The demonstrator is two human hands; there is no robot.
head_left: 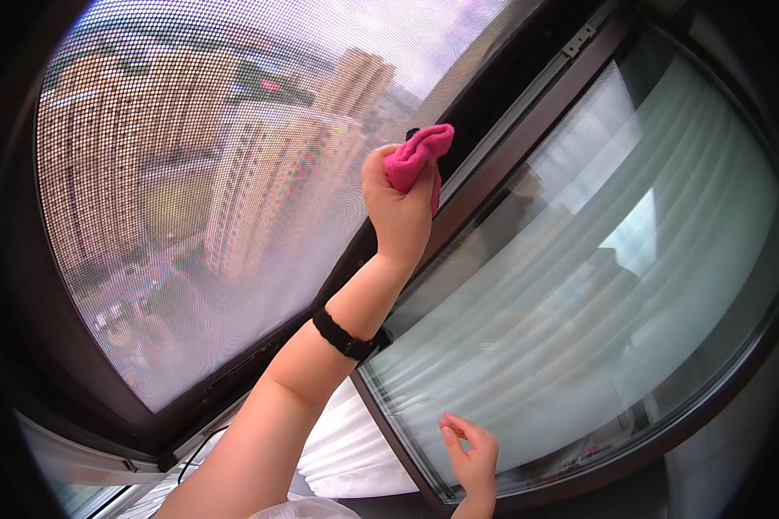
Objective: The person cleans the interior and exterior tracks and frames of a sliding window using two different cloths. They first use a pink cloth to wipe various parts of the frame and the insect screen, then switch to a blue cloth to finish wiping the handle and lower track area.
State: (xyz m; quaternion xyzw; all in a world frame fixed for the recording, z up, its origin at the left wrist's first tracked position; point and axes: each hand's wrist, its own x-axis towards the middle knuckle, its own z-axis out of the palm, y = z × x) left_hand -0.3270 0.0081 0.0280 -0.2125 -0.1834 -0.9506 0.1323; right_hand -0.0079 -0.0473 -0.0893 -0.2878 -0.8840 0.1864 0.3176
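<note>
Slants up to the right as a dark window frame point(493, 95), around a mesh screen point(173, 173). Carries a small metal fitting point(579, 41) on its silvery rail point(517, 117). Has a bunched pink cloth point(417, 158) against or just in front of it, hard to tell which.

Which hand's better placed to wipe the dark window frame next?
Left, probably. The left hand grips the pink cloth right by the dark window frame; the right hand is lower in view, away from it, with no cloth visible.
</note>
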